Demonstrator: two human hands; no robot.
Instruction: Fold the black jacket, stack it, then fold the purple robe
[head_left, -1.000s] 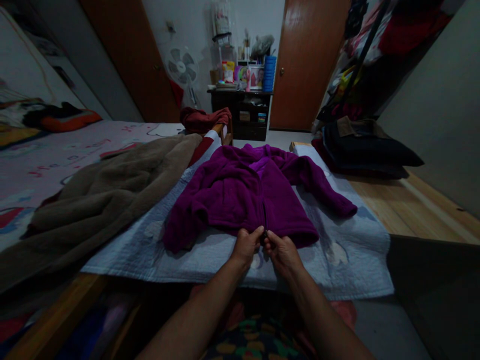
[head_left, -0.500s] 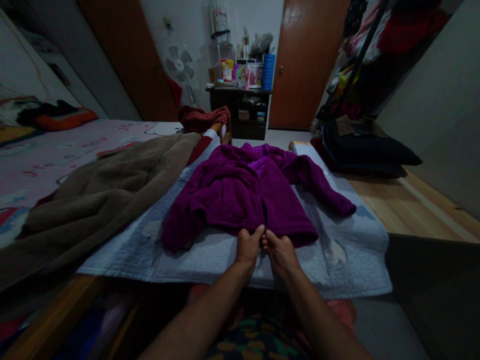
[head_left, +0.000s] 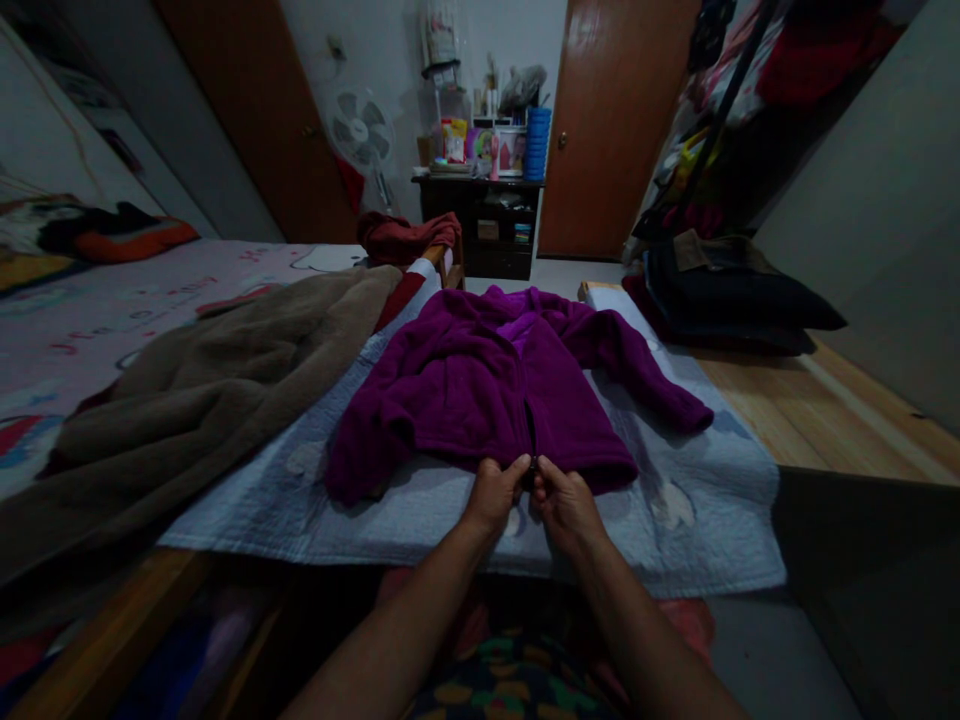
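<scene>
A purple jacket (head_left: pixel 472 390) lies spread on a pale blue quilted cover (head_left: pixel 442 520), its collar away from me and its sleeves out to both sides. At the middle of its bottom hem, my left hand (head_left: pixel 495 497) pinches the left front edge by the zipper's lower end. Close beside it, my right hand (head_left: pixel 562 503) pinches the right front edge at the same spot. A dark narrow gap runs up between the two fronts just above my fingers. The small zipper parts are mostly hidden by my fingertips.
To the left, a brown plush blanket (head_left: pixel 247 350) is heaped partly over the cover. Folded dark clothes (head_left: pixel 727 290) are stacked on a wooden board (head_left: pixel 780 400) at right. Farther back stand a fan (head_left: pixel 361 130) and a dark cabinet (head_left: pixel 480 225) holding several items.
My two hands have shifted very slightly at the hem, the fingertips now a little farther apart with a small dark piece showing between them. The jacket lies as before.
</scene>
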